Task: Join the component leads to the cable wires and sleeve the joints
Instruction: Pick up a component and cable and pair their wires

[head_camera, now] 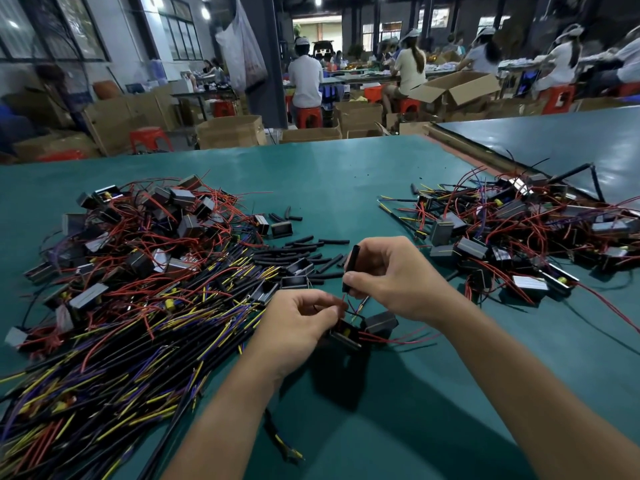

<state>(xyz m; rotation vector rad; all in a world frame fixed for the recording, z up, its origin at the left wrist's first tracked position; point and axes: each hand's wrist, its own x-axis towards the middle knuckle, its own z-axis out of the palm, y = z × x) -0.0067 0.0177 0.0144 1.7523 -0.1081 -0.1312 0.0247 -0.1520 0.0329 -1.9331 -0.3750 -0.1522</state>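
- table (346,178): teal green;
- sleeve pieces (294,254), mid-table: black;
- cables (145,358), near left: black, with yellow and purple wires;
- component leads (224,213): red;
- stools (309,116), far: red.

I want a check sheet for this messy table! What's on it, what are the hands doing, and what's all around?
Surface: green table, with heaps at both sides.
Job's things: black sleeve, red lead and black components at the hands.
Clutter: loose sleeves scattered beyond the hands.
Hands: left hand pinches the red lead; right hand grips the black sleeve.
Cables: cable pile on the left, black with yellow and purple ends; right pile, mostly red leads and components.
Surroundings: cardboard boxes, red stools, seated workers at far tables.
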